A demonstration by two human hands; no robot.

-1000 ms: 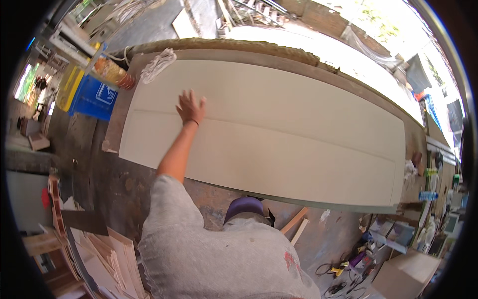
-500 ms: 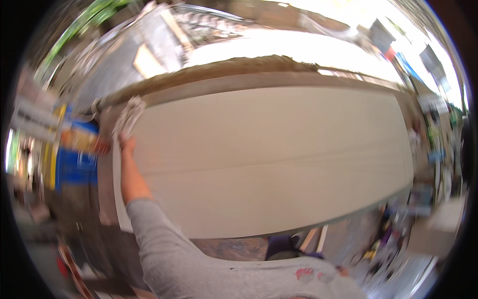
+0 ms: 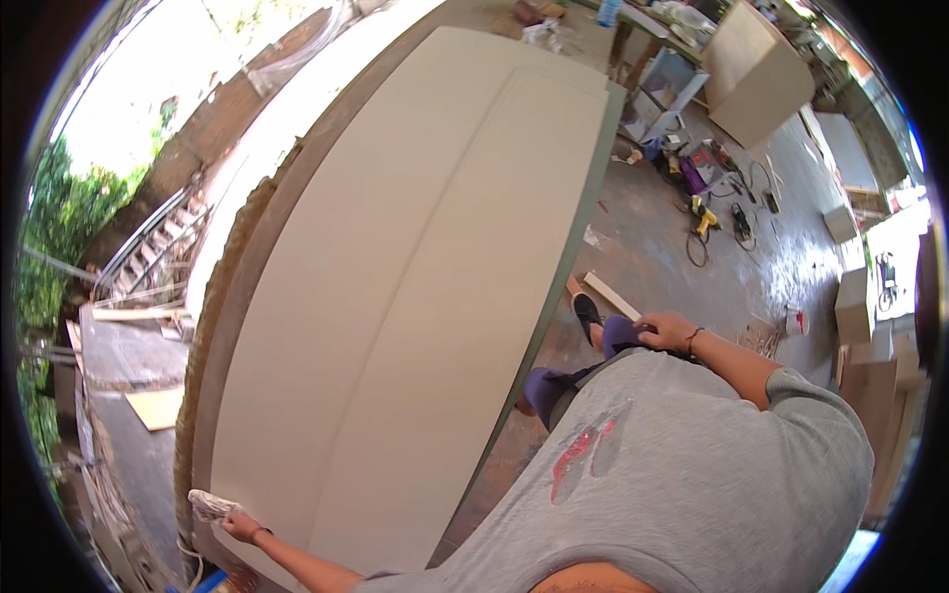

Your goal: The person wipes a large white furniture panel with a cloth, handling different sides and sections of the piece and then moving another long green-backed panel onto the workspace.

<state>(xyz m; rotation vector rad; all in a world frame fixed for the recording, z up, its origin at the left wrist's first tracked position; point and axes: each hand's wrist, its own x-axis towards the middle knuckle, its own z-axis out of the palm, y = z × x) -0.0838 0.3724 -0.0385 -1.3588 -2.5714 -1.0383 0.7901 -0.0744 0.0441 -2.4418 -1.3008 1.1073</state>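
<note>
A large pale beige panel (image 3: 415, 267) lies flat in front of me, a faint lengthwise line running along it. At its lower left end my left hand (image 3: 240, 527) is closed on a bunched white cloth (image 3: 214, 506), which rests at the panel's edge. My left arm is stretched out over that end. On the other side, my right hand (image 3: 667, 331) is beside the purple shorts (image 3: 621, 334) at my thigh, away from the panel. Its fingers are curled against the fabric; whether something is in them is hidden.
On the floor to the right lie a yellow power tool (image 3: 704, 217), cables and other tools. A wood strip (image 3: 611, 295) lies near my foot. Farther off stands a beige cabinet (image 3: 756, 74). A rough-edged ledge (image 3: 237, 237) runs along the panel's left side.
My view has swung round, so the panel now runs lengthwise away from me. My left hand still grips the cloth, now at the lower left. My right hand has come into clear view.
</note>
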